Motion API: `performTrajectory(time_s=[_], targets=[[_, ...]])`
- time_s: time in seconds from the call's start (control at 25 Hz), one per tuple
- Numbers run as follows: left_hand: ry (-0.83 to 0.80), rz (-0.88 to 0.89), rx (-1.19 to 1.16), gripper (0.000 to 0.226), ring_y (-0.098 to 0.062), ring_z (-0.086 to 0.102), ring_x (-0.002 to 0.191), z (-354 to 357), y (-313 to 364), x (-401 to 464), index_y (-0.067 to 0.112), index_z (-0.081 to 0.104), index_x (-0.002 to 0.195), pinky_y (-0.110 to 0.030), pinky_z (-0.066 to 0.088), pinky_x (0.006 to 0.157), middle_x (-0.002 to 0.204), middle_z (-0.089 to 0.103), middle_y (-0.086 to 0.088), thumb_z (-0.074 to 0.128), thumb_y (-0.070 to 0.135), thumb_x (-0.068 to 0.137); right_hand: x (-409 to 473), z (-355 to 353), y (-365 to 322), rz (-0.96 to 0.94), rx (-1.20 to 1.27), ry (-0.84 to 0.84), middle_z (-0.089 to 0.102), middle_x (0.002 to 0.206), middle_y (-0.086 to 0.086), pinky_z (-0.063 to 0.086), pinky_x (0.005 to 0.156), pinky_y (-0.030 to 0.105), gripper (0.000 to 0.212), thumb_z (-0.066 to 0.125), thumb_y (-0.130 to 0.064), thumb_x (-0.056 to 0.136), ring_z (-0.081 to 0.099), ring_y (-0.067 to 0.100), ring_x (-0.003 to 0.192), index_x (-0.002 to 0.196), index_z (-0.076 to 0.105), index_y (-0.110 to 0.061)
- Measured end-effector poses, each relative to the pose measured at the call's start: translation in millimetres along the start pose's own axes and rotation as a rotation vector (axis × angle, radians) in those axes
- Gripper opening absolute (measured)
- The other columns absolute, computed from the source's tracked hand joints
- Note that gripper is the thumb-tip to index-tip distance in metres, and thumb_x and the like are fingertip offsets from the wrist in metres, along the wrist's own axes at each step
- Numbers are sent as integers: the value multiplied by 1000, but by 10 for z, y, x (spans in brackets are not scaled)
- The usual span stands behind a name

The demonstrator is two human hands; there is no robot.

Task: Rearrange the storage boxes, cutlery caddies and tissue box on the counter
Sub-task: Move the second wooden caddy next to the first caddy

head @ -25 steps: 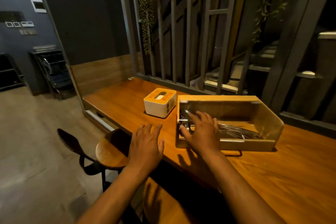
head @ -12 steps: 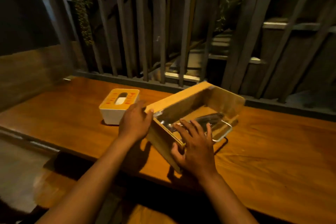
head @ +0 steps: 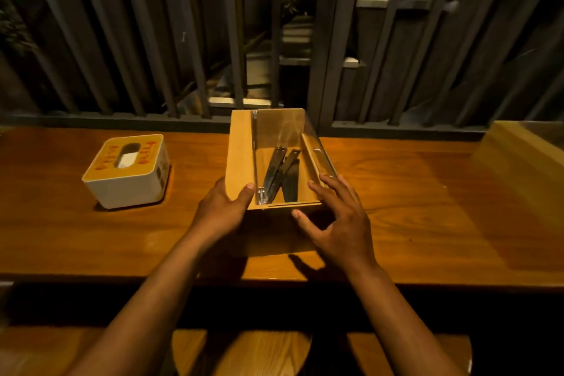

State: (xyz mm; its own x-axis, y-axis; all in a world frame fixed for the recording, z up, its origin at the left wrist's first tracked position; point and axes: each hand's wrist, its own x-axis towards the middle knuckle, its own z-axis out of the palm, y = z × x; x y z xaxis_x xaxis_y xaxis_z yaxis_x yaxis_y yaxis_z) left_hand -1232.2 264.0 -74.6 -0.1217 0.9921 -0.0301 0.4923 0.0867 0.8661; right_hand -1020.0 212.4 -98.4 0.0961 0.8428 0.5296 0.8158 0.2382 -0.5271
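A wooden cutlery caddy with a clear panel stands mid-counter, its short end toward me, with dark metal cutlery lying inside. My left hand grips its near left corner, thumb on the top edge. My right hand is at the near right corner with fingers spread; the fingertips just reach the clear side and the palm is off the box. A white tissue box with an orange top sits to the left, apart from the caddy. A second wooden box shows at the right edge.
The wooden counter runs left to right, with its front edge close to me. A dark slatted screen rises right behind it. Round wooden stool seats are below the counter edge.
The caddy has been turned from lengthwise along the counter to end-on toward me. My left hand came onto its near left corner and my right hand slid off toward the right. The view swung right.
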Motion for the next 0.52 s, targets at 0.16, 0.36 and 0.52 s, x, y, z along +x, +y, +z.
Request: performTrajectory(time_s=[0.16, 0.36, 0.52], targets=[[19, -18, 11, 64, -31, 50, 128, 89, 116, -122, 23, 41, 142, -46, 45, 103, 141, 53, -7, 54, 56, 90, -8, -88, 76, -6, 1, 4, 49, 146, -7, 31, 104, 27, 63, 69, -57, 75, 30, 20, 143, 131, 57, -31], [41, -37, -3, 62, -31, 50, 128, 435, 388, -382, 21, 42, 142, -43, 45, 102, 141, 53, -7, 54, 55, 91, -71, -369, 413, -9, -15, -3, 47, 147, -8, 31, 102, 28, 63, 69, -57, 76, 28, 19, 144, 133, 54, -34], [29, -56, -34, 62, -32, 51, 126, 934, 715, -656, 21, 42, 142, -48, 47, 102, 141, 53, -8, 55, 53, 91, -180, -810, 850, -14, -30, 21, 47, 147, -8, 33, 100, 28, 63, 70, -56, 77, 28, 19, 144, 134, 53, -35]])
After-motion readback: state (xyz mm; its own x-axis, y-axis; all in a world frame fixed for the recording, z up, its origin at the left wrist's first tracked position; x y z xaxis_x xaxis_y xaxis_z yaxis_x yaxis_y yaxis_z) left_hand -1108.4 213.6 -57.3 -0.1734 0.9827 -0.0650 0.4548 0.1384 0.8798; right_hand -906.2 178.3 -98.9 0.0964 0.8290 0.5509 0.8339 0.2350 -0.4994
